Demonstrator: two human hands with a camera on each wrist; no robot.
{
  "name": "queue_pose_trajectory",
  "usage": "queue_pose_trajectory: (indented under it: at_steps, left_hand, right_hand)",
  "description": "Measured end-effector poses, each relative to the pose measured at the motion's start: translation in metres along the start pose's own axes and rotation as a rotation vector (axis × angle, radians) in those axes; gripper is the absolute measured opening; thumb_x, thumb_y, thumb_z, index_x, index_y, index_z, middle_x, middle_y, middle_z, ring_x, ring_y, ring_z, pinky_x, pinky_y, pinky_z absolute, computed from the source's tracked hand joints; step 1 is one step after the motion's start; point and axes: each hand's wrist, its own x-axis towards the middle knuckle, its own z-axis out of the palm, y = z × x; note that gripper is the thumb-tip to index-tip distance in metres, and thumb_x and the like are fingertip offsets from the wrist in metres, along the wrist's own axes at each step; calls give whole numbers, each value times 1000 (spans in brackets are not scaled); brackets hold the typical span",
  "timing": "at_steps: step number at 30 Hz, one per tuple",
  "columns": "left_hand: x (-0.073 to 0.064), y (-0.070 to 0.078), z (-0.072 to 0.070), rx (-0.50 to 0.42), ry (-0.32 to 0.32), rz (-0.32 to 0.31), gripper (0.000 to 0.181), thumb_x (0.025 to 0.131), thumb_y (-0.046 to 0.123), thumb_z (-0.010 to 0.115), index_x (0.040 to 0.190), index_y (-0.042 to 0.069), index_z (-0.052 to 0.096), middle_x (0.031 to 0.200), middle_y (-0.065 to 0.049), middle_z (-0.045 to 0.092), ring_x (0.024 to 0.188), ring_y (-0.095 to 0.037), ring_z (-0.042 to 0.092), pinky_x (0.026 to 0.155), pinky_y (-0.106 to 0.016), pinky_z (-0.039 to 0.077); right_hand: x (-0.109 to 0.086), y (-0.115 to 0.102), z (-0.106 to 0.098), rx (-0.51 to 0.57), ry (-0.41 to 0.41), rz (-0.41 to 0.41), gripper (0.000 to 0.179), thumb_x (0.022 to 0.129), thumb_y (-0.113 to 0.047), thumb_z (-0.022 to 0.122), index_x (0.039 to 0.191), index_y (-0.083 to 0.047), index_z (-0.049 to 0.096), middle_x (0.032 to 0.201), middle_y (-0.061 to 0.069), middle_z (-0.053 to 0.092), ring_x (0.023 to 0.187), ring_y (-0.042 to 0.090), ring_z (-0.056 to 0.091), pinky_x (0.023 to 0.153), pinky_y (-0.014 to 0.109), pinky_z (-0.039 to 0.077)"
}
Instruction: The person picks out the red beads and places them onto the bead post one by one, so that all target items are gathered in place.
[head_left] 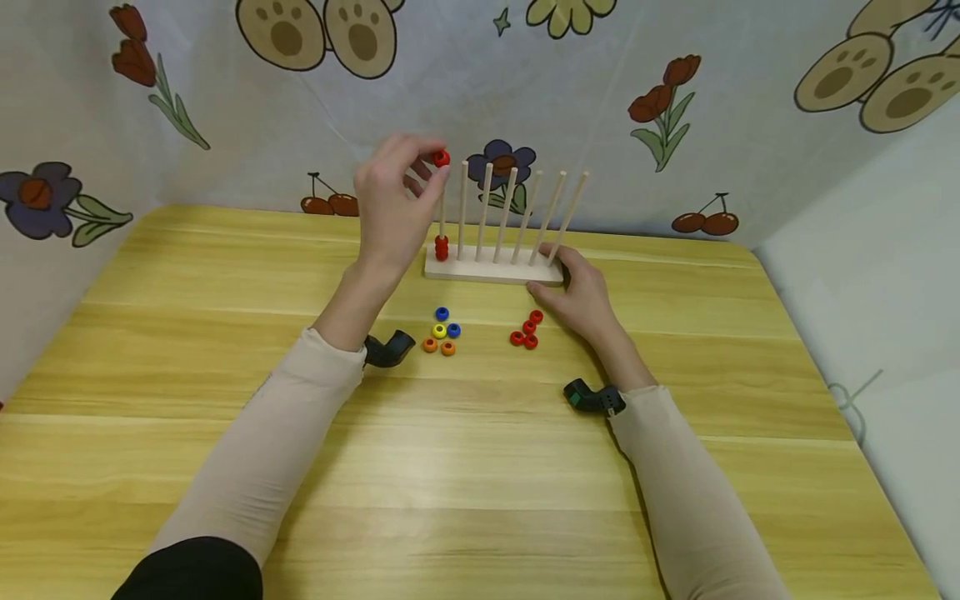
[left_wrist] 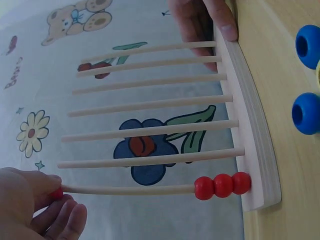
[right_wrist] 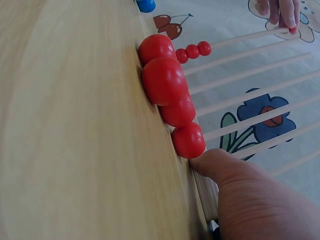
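A wooden peg rack (head_left: 487, 270), its several thin upright pegs in one row, stands toward the back of the table. My left hand (head_left: 396, 196) pinches a red bead (head_left: 442, 157) between thumb and fingertips at the top of the leftmost peg. In the left wrist view this bead is right at the peg's tip, mostly covered by the fingers. Three red beads (left_wrist: 223, 185) sit stacked at the bottom of that same peg. With thumb in front and fingers behind, my right hand (head_left: 581, 296) grips the right end of the rack's base. The other pegs are bare.
Several loose red beads (head_left: 529, 327) lie in front of the rack, near my right hand. Left of them are two blue beads (head_left: 442, 313), a yellow bead (head_left: 439, 331) and two orange beads (head_left: 447, 348). Behind the table (head_left: 465, 467) hangs a printed cloth (head_left: 465, 100).
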Motion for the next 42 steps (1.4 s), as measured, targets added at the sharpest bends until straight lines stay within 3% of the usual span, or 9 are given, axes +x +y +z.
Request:
queue_pose_trajectory:
  at_steps: [5, 8, 13, 19, 25, 29, 36, 39, 42]
  left_hand:
    - [-1, -2, 2, -9, -25, -31, 17, 96, 7, 76, 111, 0, 78, 106, -12, 75, 85, -22, 69, 72, -33, 57]
    - [1, -2, 0, 47, -40, -59, 25, 95, 13, 78, 119, 4, 77, 116, -11, 72, 102, -23, 65, 79, -31, 54]
    - [5, -3, -6, 109, -13, -29, 37, 93, 23, 83, 126, 9, 76, 126, -11, 67, 121, -25, 52, 88, -29, 45]
    - [6, -4, -8, 91, -14, 32, 26, 94, 18, 81, 116, 4, 79, 117, -14, 69, 114, -30, 55, 85, -30, 44]
    - [4, -3, -7, 99, -70, -18, 20, 94, 16, 81, 109, 3, 80, 114, -15, 70, 111, -30, 57, 83, -34, 47]
    - [5, -1, -7, 87, -60, -13, 21, 93, 16, 82, 110, 3, 79, 113, -14, 70, 107, -29, 58, 84, -36, 50]
    - [1, 3, -3, 53, -42, 99, 11, 94, 9, 79, 99, 0, 79, 94, -15, 70, 86, -29, 58, 75, -30, 45]
    - [-2, 5, 1, 14, -110, 166, 8, 94, 7, 78, 97, -1, 77, 86, -15, 70, 73, -26, 58, 69, -28, 45]
    - [-6, 6, 5, -17, -250, 177, 7, 94, 6, 78, 97, 0, 77, 84, -13, 70, 68, -22, 59, 65, -29, 47]
  right_hand:
    - [-1, -1, 0, 0, -4, 12, 59, 94, -22, 80, 147, -8, 58, 149, 16, 60, 141, 35, 54, 118, 52, 41]
    - [-1, -2, 0, -1, -6, 17, 59, 94, -22, 80, 148, -8, 58, 149, 16, 59, 142, 35, 54, 118, 52, 42]
    - [-1, -3, -1, -4, -6, 13, 59, 94, -22, 80, 148, -8, 58, 149, 17, 60, 141, 36, 54, 118, 52, 42]
    - [-2, -5, -1, 0, -9, 12, 59, 94, -22, 80, 147, -6, 58, 149, 18, 60, 141, 36, 54, 118, 52, 42]
    - [-1, -4, -1, -2, -8, 11, 59, 94, -21, 79, 147, -6, 58, 148, 19, 60, 140, 37, 54, 118, 53, 42]
    - [-2, -4, -1, 3, -4, 9, 59, 94, -22, 80, 147, -6, 58, 148, 18, 60, 140, 36, 55, 117, 52, 42]
    - [-2, -2, -1, 3, -4, 6, 59, 94, -22, 80, 147, -7, 58, 147, 18, 60, 139, 36, 55, 117, 52, 42]
    - [-1, -1, -1, 7, -4, 2, 59, 94, -21, 80, 147, -6, 58, 147, 18, 60, 140, 36, 55, 117, 52, 42]
    - [-1, -1, -1, 6, -5, 2, 59, 94, -22, 80, 147, -6, 58, 147, 18, 60, 140, 36, 55, 117, 53, 42]
